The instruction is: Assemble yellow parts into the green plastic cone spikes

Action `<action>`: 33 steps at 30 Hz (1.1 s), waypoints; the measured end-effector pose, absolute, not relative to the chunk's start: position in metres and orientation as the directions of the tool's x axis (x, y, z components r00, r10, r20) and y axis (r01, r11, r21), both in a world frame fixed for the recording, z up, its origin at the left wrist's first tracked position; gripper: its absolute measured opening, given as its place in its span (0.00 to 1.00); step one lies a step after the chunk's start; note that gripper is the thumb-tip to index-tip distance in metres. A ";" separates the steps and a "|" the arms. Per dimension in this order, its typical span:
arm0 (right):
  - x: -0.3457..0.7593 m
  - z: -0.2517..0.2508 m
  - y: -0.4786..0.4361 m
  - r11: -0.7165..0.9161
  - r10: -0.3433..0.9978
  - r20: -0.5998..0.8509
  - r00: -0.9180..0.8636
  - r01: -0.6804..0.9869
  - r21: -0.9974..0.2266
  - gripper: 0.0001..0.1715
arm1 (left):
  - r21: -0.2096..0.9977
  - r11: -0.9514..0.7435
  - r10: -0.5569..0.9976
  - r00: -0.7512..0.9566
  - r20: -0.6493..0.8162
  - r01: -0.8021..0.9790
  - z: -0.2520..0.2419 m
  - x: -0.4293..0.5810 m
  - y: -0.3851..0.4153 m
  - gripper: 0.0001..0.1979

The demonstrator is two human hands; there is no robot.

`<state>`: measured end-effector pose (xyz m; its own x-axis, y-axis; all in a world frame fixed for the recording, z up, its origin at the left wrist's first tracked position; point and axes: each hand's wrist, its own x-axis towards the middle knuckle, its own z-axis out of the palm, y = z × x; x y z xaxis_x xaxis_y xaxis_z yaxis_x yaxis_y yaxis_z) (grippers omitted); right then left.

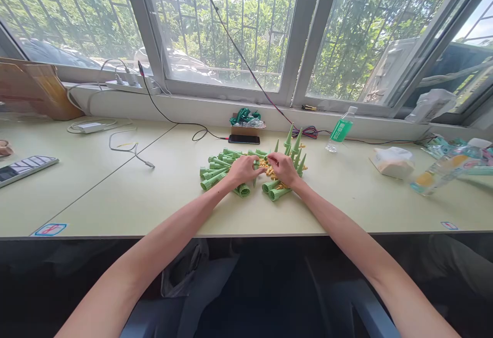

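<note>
A heap of green paper cones (216, 169) lies on the pale green table (154, 199), some flat on their sides, a few standing upright (296, 145) at the right. Small yellow pieces (265, 164) are scattered among them. My left hand (242, 169) rests on the cones at the middle of the heap, fingers curled shut on a green cone. My right hand (284, 167) is beside it, fingers pinched together over the yellow pieces; what they grip is too small to name. The two hands nearly touch.
A black phone (244, 139) and a small box with green material (245, 119) lie behind the heap. A green-labelled water bottle (340, 130) stands to the right, then a white packet (393, 162) and a lying bottle (442, 169). Cables and a charger (90, 126) run at left.
</note>
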<state>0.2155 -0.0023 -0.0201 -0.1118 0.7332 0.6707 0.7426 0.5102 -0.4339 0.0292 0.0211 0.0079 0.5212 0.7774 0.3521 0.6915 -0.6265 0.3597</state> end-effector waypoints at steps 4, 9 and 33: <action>0.214 -0.021 -0.002 0.518 0.742 0.654 -0.148 0.746 -0.419 0.11 | 0.363 -0.618 0.782 0.495 0.380 0.698 0.009 0.030 0.019 0.21; 0.213 -0.022 -0.002 0.542 0.744 0.629 -0.225 0.753 -0.372 0.15 | 0.360 -0.618 0.777 0.474 0.414 0.699 0.010 0.031 0.017 0.19; 0.213 -0.024 -0.001 0.523 0.789 0.546 -0.281 0.773 -0.358 0.19 | 0.401 -0.656 0.747 0.473 0.467 0.640 0.008 0.032 0.017 0.15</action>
<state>0.2131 -0.0009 -0.0236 -0.2810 0.7890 0.5464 0.7735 0.5232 -0.3577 0.0317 0.0174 0.0081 0.4733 0.7471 0.4667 0.6395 -0.6558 0.4012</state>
